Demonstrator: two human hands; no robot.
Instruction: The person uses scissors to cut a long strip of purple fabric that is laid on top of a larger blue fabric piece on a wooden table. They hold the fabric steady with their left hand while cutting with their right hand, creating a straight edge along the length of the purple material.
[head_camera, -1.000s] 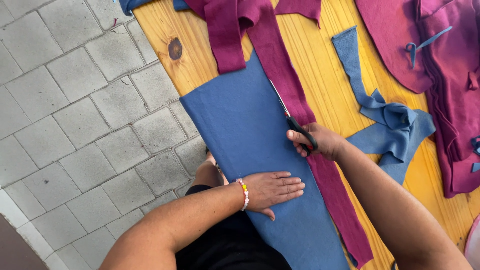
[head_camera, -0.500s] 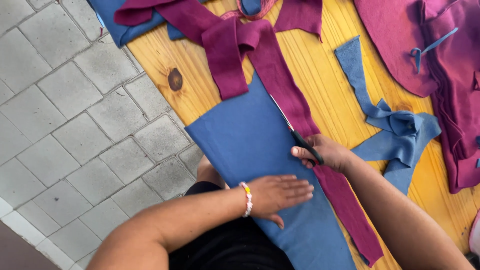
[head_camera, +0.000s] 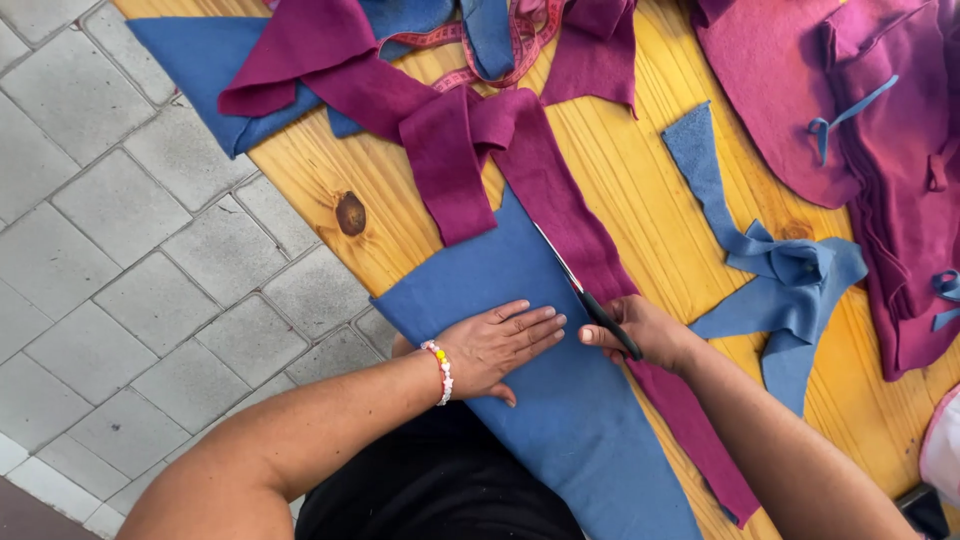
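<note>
1. Head view, looking down: a large blue felt panel (head_camera: 520, 330), matte and fuzzy, roughly a long tapered slab, lies on a yellow plank table (head_camera: 640, 200) w/ visible grain and a dark knot (head_camera: 350, 213); its near end hangs over the table edge toward the person.
2. Left hand (head_camera: 500, 345) is spread flat, fingers together and pointing right, palm pressed on the blue panel approx. mid-piece; a beaded bracelet (head_camera: 438, 370) circles the wrist.
3. Right hand (head_camera: 640, 330) is closed round the black handles of scissors (head_camera: 590, 300); thin metal blades run up-left along the panel's right edge, where blue meets a long magenta felt strip (head_camera: 590, 250).
4. The scissors sit just beside the left fingertips, nearly touching; the cut line lies between both hands.
5. Magenta strip runs diagonally from the top pile down past the right forearm.
6. Rest of view: knotted blue offcuts (head_camera: 780, 270) right of the hands, a stack of magenta pieces (head_camera: 880, 150) far right, a pink measuring tape (head_camera: 520, 40) at top, grey paving slabs (head_camera: 120, 250) left.
</note>
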